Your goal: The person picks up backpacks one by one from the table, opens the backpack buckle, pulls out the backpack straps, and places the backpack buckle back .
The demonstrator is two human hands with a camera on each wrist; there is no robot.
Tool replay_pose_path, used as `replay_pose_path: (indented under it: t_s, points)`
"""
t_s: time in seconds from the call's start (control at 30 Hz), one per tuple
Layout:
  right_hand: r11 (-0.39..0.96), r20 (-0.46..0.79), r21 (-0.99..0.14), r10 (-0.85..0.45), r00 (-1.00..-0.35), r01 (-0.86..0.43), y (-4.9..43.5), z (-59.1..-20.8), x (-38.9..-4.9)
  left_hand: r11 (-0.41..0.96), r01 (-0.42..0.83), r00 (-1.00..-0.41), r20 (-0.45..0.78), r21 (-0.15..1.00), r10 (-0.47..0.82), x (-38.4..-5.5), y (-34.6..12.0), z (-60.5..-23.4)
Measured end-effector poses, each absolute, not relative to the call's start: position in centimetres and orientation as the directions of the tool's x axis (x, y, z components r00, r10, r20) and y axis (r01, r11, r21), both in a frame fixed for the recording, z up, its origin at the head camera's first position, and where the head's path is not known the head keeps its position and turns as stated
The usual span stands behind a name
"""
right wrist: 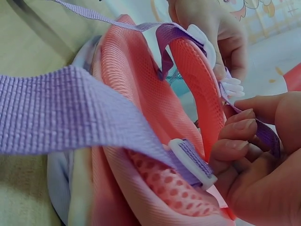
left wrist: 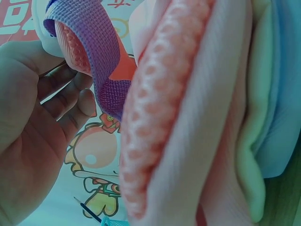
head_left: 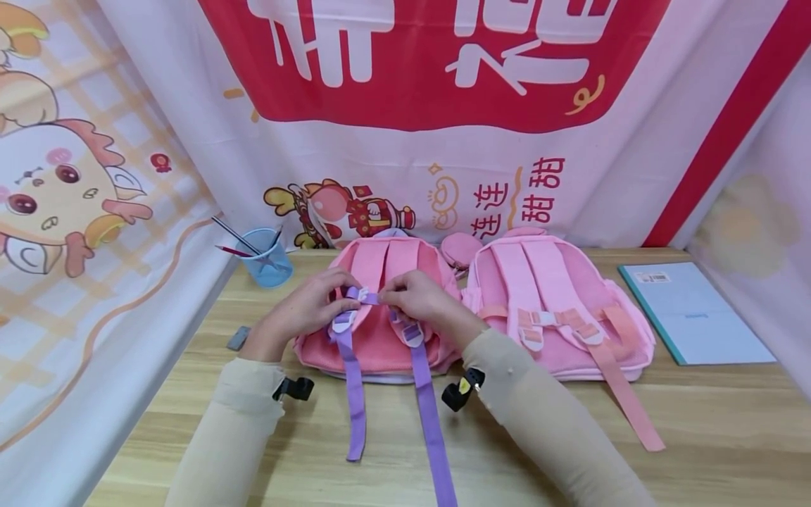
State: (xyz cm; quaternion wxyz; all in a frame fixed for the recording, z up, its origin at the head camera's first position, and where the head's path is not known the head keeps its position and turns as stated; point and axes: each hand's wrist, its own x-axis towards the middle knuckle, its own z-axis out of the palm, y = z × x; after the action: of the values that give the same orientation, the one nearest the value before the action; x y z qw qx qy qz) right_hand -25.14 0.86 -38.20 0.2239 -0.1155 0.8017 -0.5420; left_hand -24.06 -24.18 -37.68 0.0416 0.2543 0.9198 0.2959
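Note:
A pink backpack [head_left: 393, 355] lies with its shoulder straps facing up, and purple webbing straps [head_left: 431, 422] trail from it toward the front. My left hand [head_left: 310, 306] holds the left end of a short purple cross strap beside a white pronged clip [right wrist: 232, 87]. Between thumb and fingers, my right hand [head_left: 421, 299] pinches the same purple cross strap [right wrist: 268, 136] to the right of that clip. White strap adjusters [head_left: 413, 334] sit at the lower ends of the shoulder straps. In the left wrist view, the left fingertips [left wrist: 87, 101] are partly hidden behind the strap.
A second pink backpack [head_left: 469, 345] with orange straps stands on the right, a round pink pouch [head_left: 460, 250] between the two. On the wooden table [head_left: 304, 451] are a blue pen cup [head_left: 269, 264], a small grey piece [head_left: 238, 338] and a light-blue notebook [head_left: 703, 317].

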Motion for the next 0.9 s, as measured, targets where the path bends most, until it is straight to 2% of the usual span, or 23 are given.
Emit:
replay_pose_path:
  t_s: [0.5, 0.9]
  points:
    - [0.272, -0.206, -0.958, -0.442, -0.873, 0.088, 0.2, -38.6, -25.1, 0.698, 0.447, -0.865, 0.072, 0.56, 0.496, -24.0, -24.1, -37.5]
    - [0.239, -0.274, -0.954, -0.46, -0.844, 0.179, -0.4, -38.7, -25.2, 0.688, 0.494, -0.843, 0.097, 0.532, 0.53, -24.1, -23.9, -37.5]
